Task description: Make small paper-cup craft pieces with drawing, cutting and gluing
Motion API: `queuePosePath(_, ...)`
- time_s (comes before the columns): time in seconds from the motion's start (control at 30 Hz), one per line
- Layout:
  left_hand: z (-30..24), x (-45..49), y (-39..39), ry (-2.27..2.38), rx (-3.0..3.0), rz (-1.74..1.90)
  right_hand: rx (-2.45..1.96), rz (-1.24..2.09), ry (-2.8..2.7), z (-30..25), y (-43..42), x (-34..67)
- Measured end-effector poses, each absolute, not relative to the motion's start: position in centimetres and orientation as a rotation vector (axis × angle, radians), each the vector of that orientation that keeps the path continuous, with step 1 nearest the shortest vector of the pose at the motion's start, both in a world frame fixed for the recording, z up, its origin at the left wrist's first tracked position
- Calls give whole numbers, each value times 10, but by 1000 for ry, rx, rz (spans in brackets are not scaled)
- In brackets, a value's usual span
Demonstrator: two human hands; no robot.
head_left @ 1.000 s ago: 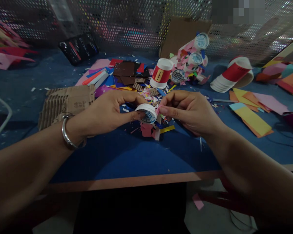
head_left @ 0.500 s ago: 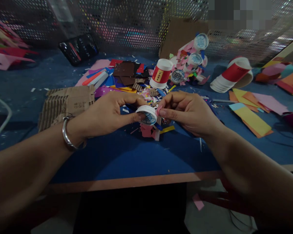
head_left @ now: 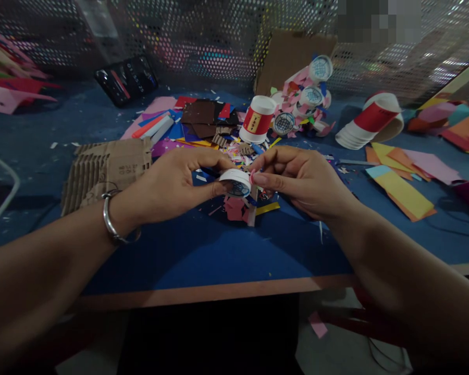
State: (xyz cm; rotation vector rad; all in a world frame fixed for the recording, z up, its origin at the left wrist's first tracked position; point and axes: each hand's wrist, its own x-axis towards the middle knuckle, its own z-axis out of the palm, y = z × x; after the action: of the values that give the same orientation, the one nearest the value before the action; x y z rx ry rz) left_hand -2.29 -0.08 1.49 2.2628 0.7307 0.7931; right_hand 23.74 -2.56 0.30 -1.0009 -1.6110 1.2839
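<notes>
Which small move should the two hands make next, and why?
Probably the right hand should press the pink piece against the white round piece: it pinches the pink piece beside that rim, while the left hand grips the white piece. Whether they are already joined is unclear.

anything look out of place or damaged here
Yes: a pink paper scrap lies on the grey floor, while other coloured scraps lie on the blue table. The brown corrugated cardboard sheet looks torn, its ridges bare.

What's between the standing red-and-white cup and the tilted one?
In the head view, a cluster of white discs and pink paper scraps sits there.
</notes>
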Motion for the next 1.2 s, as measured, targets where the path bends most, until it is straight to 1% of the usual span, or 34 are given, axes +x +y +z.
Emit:
queuePosePath(0.53, 18, -21, -3, 785, 2286, 737, -1013, 1279, -1601, 4, -25, 236)
queuePosePath(0.73, 18, -22, -3, 767, 2254, 775, -976, 1180, -1476, 5, -26, 234)
queuePosePath(0.9, 19, -23, -3, 771, 2291, 800, -955, 1184, -1437, 4, -25, 233)
queuePosePath(1.2, 23, -24, -6, 916, 2436, 903, -986, 1166, -1477, 6, -30, 233)
